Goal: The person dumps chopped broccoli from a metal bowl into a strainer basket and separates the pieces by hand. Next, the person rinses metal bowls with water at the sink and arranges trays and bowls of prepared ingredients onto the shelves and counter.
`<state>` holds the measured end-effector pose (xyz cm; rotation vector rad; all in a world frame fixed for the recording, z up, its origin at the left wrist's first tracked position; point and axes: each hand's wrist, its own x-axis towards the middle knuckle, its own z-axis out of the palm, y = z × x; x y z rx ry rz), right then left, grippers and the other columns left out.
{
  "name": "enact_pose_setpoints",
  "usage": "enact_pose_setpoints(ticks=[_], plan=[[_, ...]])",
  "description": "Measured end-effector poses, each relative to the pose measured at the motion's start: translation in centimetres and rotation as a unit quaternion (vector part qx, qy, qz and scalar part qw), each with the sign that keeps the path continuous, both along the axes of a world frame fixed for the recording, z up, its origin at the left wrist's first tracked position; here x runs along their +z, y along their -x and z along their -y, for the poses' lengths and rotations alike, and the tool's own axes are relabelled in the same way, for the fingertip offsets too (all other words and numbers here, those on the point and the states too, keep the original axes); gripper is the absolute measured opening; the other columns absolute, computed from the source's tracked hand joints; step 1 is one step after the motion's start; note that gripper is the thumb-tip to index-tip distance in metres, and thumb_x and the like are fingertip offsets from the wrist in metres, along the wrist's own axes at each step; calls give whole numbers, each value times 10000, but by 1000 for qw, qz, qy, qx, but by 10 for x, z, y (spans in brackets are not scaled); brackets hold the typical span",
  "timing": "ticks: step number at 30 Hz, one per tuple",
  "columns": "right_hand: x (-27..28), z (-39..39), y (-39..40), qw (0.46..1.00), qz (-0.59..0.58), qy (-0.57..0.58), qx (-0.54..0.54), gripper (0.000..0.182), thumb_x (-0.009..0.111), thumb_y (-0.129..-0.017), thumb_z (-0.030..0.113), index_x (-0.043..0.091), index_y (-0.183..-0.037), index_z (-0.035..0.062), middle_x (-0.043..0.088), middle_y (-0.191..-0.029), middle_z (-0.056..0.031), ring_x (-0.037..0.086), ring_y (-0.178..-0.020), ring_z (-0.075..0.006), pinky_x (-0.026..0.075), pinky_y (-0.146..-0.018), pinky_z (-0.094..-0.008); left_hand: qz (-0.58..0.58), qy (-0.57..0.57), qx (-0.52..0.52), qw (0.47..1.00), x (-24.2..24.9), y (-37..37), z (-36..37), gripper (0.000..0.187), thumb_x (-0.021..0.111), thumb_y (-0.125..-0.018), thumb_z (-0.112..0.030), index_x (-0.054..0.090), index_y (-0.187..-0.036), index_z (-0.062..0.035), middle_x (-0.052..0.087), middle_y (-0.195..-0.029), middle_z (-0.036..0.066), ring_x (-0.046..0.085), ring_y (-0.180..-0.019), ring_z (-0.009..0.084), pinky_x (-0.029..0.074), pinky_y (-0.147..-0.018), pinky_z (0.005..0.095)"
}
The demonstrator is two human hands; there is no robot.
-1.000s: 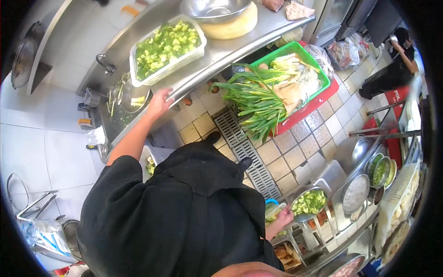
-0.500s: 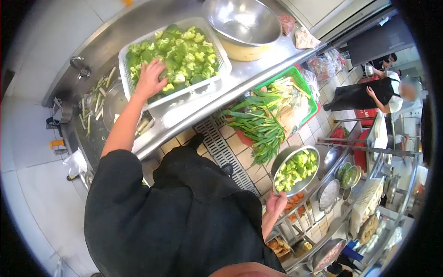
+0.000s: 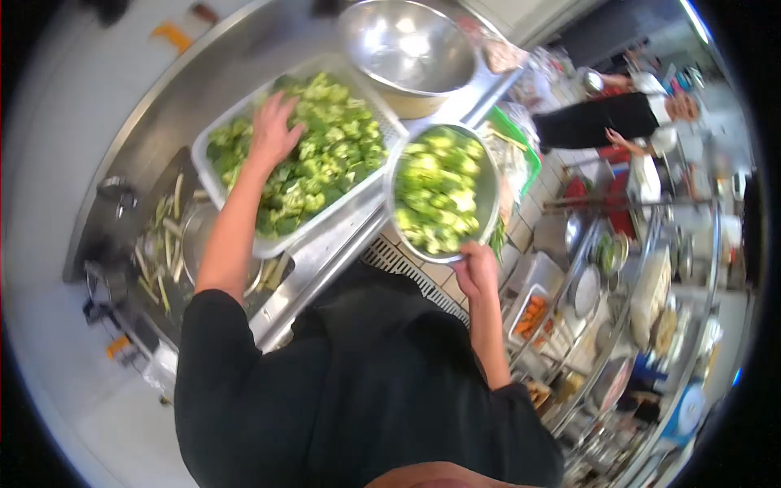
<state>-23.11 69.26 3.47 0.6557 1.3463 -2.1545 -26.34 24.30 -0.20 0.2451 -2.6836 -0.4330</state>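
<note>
My left hand (image 3: 275, 134) lies with its fingers spread on the broccoli florets (image 3: 338, 134) that fill a white plastic basket (image 3: 203, 169) on the steel counter. My right hand (image 3: 478, 268) grips the near rim of a round metal bowl (image 3: 489, 195), thumb and fingers around the edge. Cut broccoli (image 3: 439, 183), slightly blurred, fills much of this bowl. The bowl is tilted toward me and hangs beside the basket, at the counter's front edge.
A large steel bowl (image 3: 407, 49) stands behind the basket. Cut stalks (image 3: 169, 244) lie in the sink at left, below a tap (image 3: 118, 193). A green crate (image 3: 529, 159) sits on the floor. Racks with carrots (image 3: 533, 315) stand right; a person in an apron (image 3: 598, 120) is farther off.
My right hand has raised the bowl of broccoli and brought it left, from above the floor to beside the basket. My left hand stays on the florets. The view has shifted slightly.
</note>
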Motion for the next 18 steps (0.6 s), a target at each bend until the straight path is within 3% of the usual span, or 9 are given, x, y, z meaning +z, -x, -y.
enact_pose_setpoints(ticks=[2, 3, 4, 6, 7, 10, 14, 16, 18], plan=[[4, 30, 11, 999, -2, 5, 42, 335, 489, -784, -42, 492, -1100, -153, 595, -1059, -232, 642, -929, -359, 569, -788, -520, 133, 111, 30, 984, -22, 7, 10, 399, 582, -868, -289, 587, -1221, -103, 453, -1405, 138, 415, -1291, 344, 324, -1060, 510], [-2, 42, 18, 997, -7, 30, 71, 316, 505, -788, -38, 505, -1084, -148, 605, -1043, -220, 652, -907, -342, 579, -776, -486, 129, 85, 23, 988, -11, 4, 12, 360, 541, -887, -288, 603, -1184, -94, 498, -1367, 110, 489, -1220, 318, 376, -1005, 512], [3, 58, 24, 997, -4, 16, 78, 282, 516, -787, -38, 526, -1052, -132, 618, -1011, -201, 660, -871, -311, 591, -751, -441, 76, 53, 26, 995, -37, 4, 35, 332, 553, -877, -270, 615, -1147, -87, 550, -1292, 124, 541, -1140, 310, 418, -951, 489], [14, 90, 37, 991, -28, -40, 122, 231, 534, -793, -25, 544, -1008, -109, 621, -930, -163, 656, -735, -245, 593, -606, -343, 201, 32, 46, 978, 2, -13, 35, 305, 567, -882, -216, 602, -1149, -74, 566, -1233, 161, 522, -1147, 335, 423, -945, 451], [11, 104, 46, 989, -21, -38, 144, 233, 540, -799, -10, 547, -1010, -108, 622, -907, -160, 647, -678, -226, 574, -547, -312, 138, 4, 33, 990, -9, -26, 45, 333, 564, -894, -216, 583, -1195, -74, 535, -1276, 175, 494, -1186, 348, 408, -968, 447], [14, 147, 70, 971, -53, -105, 208, 302, 561, -801, 53, 557, -1026, -149, 637, -876, -197, 661, -663, -256, 571, -554, -357, 47, -40, 33, 998, -4, -57, 36, 410, 565, -916, -220, 526, -1300, -81, 441, -1381, 207, 414, -1275, 379, 362, -1025, 432], [-42, 194, 99, 983, -64, -39, 165, 292, 546, -831, 70, 553, -1027, -146, 647, -859, -197, 676, -654, -265, 583, -561, -375, 31, -112, 67, 991, 5, -92, 41, 477, 585, -911, -201, 482, -1364, -94, 343, -1463, 229, 343, -1340, 390, 319, -1070, 423], [-33, 197, 100, 983, -69, -7, 168, 312, 574, -849, 107, 537, -1066, -113, 646, -883, -188, 674, -669, -254, 574, -575, -372, 40, -75, 86, 993, -1, -111, 59, 492, 601, -902, -202, 481, -1368, -102, 355, -1452, 236, 352, -1331, 391, 315, -1075, 429], [-42, 188, 106, 971, -51, 24, 230, 444, 605, -901, 253, 489, -1170, -80, 646, -935, -159, 675, -766, -251, 576, -676, -371, 43, -35, 130, 990, -13, -126, 83, 494, 613, -897, -222, 493, -1347, -58, 346, -1447, 260, 377, -1310, 394, 326, -1070, 437]])
